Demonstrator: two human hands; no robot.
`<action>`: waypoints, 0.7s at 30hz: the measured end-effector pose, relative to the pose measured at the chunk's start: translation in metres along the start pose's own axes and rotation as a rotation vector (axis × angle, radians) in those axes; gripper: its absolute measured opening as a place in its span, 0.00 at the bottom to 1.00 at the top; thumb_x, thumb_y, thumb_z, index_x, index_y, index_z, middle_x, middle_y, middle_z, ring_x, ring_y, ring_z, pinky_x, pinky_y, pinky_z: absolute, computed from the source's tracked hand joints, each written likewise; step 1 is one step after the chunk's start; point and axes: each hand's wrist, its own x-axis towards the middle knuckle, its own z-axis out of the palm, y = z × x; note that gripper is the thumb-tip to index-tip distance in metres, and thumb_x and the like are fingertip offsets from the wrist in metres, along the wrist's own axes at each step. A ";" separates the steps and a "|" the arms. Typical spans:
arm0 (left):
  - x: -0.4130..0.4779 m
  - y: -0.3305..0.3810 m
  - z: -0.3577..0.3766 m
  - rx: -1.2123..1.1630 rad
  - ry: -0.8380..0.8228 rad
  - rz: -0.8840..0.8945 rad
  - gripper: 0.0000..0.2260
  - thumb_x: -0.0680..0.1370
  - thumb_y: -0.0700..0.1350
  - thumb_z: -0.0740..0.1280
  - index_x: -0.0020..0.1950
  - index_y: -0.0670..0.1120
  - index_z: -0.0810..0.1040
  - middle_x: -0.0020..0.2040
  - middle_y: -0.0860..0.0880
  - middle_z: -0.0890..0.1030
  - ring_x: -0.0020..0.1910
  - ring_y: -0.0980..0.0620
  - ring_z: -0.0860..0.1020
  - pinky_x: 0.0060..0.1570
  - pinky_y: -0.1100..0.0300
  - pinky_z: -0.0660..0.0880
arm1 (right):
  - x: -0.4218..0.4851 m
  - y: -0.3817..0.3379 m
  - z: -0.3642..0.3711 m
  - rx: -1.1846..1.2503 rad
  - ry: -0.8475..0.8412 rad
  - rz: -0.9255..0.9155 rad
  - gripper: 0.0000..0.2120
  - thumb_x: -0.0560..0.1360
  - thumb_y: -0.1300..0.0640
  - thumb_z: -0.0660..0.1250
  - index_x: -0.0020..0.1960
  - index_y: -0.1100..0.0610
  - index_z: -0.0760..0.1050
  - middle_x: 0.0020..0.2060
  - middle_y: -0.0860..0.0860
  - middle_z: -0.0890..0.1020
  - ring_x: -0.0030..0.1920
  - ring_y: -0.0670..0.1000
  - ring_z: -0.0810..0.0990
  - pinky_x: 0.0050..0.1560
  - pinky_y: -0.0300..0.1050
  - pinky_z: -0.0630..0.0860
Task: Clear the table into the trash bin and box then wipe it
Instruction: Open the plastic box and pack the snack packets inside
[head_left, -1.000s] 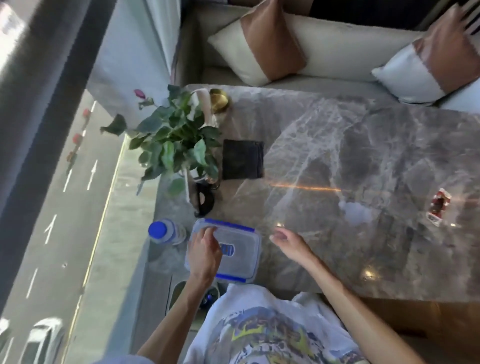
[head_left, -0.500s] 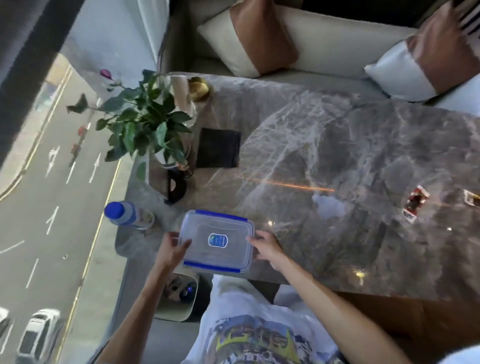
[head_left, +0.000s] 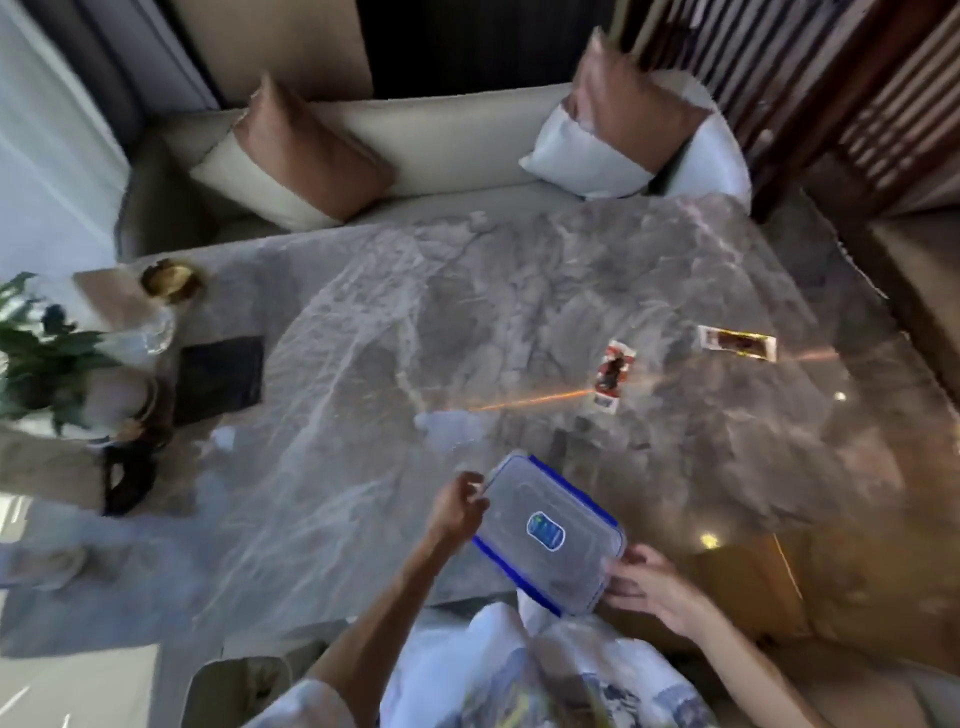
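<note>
While gripped at its ends by left hand (head_left: 457, 512) and right hand (head_left: 647, 584), box (head_left: 550, 530) overhangs near surface (head_left: 363, 364) edge. Wide bare marble leftward; two wrappers (head_left: 613, 375) beyond. Since 0.5 s ago: box shifted rightward, rotated.

The table (head_left: 519, 291) is showing grey marble with pale veins. The box (head_left: 550, 530) is looking clear, its rim blue, with a blue label. The cushions (head_left: 311, 156) are showing tan and cream. The plant (head_left: 36, 358) is green; the cloth (head_left: 218, 376) is black.
</note>
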 end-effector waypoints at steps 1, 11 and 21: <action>0.007 0.017 0.016 0.049 -0.006 0.042 0.15 0.74 0.31 0.65 0.60 0.35 0.76 0.52 0.37 0.81 0.49 0.44 0.79 0.48 0.56 0.73 | -0.002 0.007 -0.012 0.001 -0.001 0.015 0.21 0.73 0.66 0.72 0.61 0.62 0.68 0.49 0.63 0.83 0.40 0.57 0.84 0.44 0.54 0.83; 0.039 0.042 0.090 0.102 0.200 0.156 0.18 0.78 0.35 0.63 0.68 0.38 0.72 0.65 0.40 0.78 0.63 0.41 0.76 0.62 0.53 0.70 | 0.002 0.025 -0.053 -0.350 -0.115 0.152 0.19 0.74 0.41 0.69 0.58 0.51 0.70 0.52 0.53 0.81 0.47 0.51 0.83 0.47 0.44 0.81; -0.010 -0.009 0.123 -0.590 0.222 -0.238 0.15 0.78 0.40 0.67 0.63 0.35 0.76 0.54 0.36 0.82 0.50 0.44 0.80 0.58 0.43 0.77 | 0.051 -0.033 -0.043 -0.081 -0.030 -0.122 0.30 0.76 0.52 0.70 0.74 0.56 0.64 0.69 0.56 0.74 0.68 0.58 0.73 0.70 0.57 0.68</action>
